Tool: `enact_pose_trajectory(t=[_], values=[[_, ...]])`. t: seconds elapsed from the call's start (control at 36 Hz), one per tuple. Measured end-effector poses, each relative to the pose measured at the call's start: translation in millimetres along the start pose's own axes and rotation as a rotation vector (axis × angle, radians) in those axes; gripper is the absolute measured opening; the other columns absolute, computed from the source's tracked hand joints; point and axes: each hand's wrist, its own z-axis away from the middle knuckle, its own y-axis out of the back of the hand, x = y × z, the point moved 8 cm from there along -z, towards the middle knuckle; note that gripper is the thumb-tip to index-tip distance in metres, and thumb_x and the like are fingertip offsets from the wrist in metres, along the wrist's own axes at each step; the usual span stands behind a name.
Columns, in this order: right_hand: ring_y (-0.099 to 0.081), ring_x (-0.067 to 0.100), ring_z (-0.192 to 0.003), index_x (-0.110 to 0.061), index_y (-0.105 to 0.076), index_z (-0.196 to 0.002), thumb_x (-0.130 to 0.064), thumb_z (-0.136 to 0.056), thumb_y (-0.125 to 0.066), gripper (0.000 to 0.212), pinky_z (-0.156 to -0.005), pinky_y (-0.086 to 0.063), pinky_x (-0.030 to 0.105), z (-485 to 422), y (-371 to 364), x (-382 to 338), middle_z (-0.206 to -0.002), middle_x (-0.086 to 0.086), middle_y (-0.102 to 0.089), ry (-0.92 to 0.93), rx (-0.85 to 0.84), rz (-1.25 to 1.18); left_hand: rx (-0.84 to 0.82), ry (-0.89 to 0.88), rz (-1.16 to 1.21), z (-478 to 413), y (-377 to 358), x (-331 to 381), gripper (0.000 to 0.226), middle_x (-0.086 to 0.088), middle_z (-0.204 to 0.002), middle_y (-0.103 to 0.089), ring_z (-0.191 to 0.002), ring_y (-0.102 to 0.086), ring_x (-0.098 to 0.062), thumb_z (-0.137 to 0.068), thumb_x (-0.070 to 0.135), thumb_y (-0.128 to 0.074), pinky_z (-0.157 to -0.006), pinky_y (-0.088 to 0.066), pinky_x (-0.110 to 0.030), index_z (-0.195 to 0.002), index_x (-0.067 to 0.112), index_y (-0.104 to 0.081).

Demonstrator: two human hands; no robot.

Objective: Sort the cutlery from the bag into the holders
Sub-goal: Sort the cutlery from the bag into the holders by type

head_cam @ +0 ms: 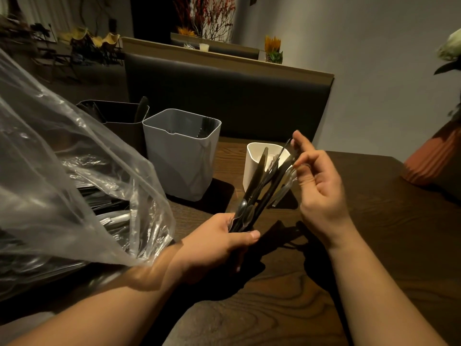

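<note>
**As the Sorting Is Proceeding**

While the left hand (pixel 219 245) is gripping a cutlery bundle (pixel 259 191) by its lower end above the counter (pixel 374 233), the right hand (pixel 321 186) is pinching its upper tips. A white holder (pixel 252 156), a grey holder (pixel 182 156) and a dark holder (pixel 119 116) are standing behind it. More pieces (pixel 117 217) are lying in the clear bag (pixel 62 158) at left.

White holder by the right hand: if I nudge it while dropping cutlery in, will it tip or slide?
It would probably slide easily. The white holder looks like thin, light plastic, seems to hold little, and stands on a smooth wooden table. Tipping seems less likely, since it looks low and squat beside the taller grey holder.
</note>
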Motion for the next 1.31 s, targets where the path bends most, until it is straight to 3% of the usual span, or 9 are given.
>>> enact_pose_trajectory(t=[0.31, 0.44, 0.56, 0.64, 0.72, 0.86, 0.94, 1.06, 1.31], values=[[-0.044, 0.008, -0.14, -0.02, -0.056, -0.101, -0.002, -0.102, -0.043, 0.022, -0.118, -0.036, 0.041, 1, -3, 10, -0.145, -0.006, -0.054, -0.049, -0.016, -0.107, -0.027, -0.031, -0.016, 2, 0, -1, 0.009, 0.001, -0.061, -0.057, -0.056, -0.056, -0.014, -0.1, 0.014, -0.058, -0.056, -0.05, -0.029, -0.094, 0.008, -0.054], [-0.049, 0.002, -0.134, -0.021, -0.057, -0.099, -0.001, -0.102, -0.046, 0.023, -0.114, -0.042, 0.04, 4, -14, 11, -0.133, -0.022, -0.058, -0.051, -0.064, -0.036, -0.029, -0.024, 0.037, 1, -1, -1, 0.006, -0.002, -0.064, -0.056, -0.054, -0.054, -0.015, -0.1, 0.015, -0.059, -0.049, -0.05, -0.03, -0.098, 0.011, -0.055], [-0.033, 0.002, -0.145, -0.024, -0.055, -0.099, -0.002, -0.102, -0.046, 0.024, -0.117, -0.033, 0.03, 4, -20, 10, -0.152, -0.014, -0.045, -0.047, -0.089, 0.026, 0.043, -0.087, -0.015, -3, 6, 1, 0.006, -0.004, -0.082, -0.063, -0.08, -0.063, -0.026, -0.093, 0.026, -0.067, -0.084, -0.055, -0.059, -0.087, 0.025, -0.066], [-0.039, 0.002, -0.142, -0.024, -0.057, -0.101, -0.003, -0.102, -0.048, 0.023, -0.11, -0.039, 0.02, 4, -14, 6, -0.15, -0.009, -0.048, -0.046, 0.045, 0.025, 0.117, -0.102, 0.011, -5, 11, 0, 0.019, 0.007, -0.066, -0.061, -0.063, -0.061, -0.01, -0.096, 0.025, -0.066, -0.059, -0.056, -0.034, -0.078, 0.027, -0.063], [-0.062, 0.006, -0.113, -0.021, -0.063, -0.1, -0.005, -0.099, -0.054, 0.018, -0.094, -0.056, 0.027, 6, -4, -1, -0.119, -0.006, -0.065, -0.059, 0.155, 0.042, 0.16, -0.135, 0.011, -5, 12, 4, 0.014, 0.014, -0.052, -0.055, -0.045, -0.052, 0.001, -0.097, 0.023, -0.063, -0.047, -0.039, -0.014, -0.086, 0.018, -0.056], [-0.069, 0.011, -0.078, -0.015, -0.072, -0.093, -0.002, -0.093, -0.062, 0.016, -0.063, -0.057, 0.024, 11, -21, -6, -0.084, -0.002, -0.071, -0.268, -0.059, -0.085, 0.138, -0.188, 0.103, 0, 9, 11, 0.045, 0.011, -0.054, -0.05, -0.044, -0.042, -0.002, -0.087, 0.048, -0.064, -0.043, -0.034, -0.017, -0.109, 0.009, -0.058], [-0.069, 0.012, -0.072, -0.01, -0.073, -0.093, -0.001, -0.092, -0.062, 0.014, -0.058, -0.055, 0.024, 16, -32, 2, -0.078, -0.003, -0.072, -0.414, -0.144, -0.181, 0.084, -0.24, 0.22, 1, 8, 15, 0.026, 0.007, -0.058, -0.04, -0.043, -0.031, -0.005, -0.087, 0.046, -0.06, -0.039, -0.027, -0.018, -0.094, 0.023, -0.066], [-0.07, 0.014, -0.073, -0.013, -0.076, -0.089, -0.003, -0.093, -0.061, 0.018, -0.063, -0.058, 0.027, 20, -38, 11, -0.079, 0.001, -0.074, -0.513, -0.187, -0.266, 0.087, -0.201, 0.346, -2, 10, 13, 0.046, 0.003, -0.062, -0.034, -0.046, -0.027, -0.007, -0.083, 0.059, -0.061, -0.039, -0.024, -0.019, -0.094, 0.016, -0.049], [-0.066, 0.017, -0.064, -0.01, -0.079, -0.093, -0.003, -0.09, -0.064, 0.017, -0.062, -0.06, 0.03, 26, -44, 28, -0.074, 0.005, -0.073, -0.654, -0.057, -0.423, 0.205, -0.13, 0.411, 0, 15, 11, 0.03, -0.002, -0.071, -0.07, -0.046, -0.035, -0.012, -0.104, 0.025, -0.045, -0.045, -0.024, -0.021, -0.093, 0.006, -0.065]])
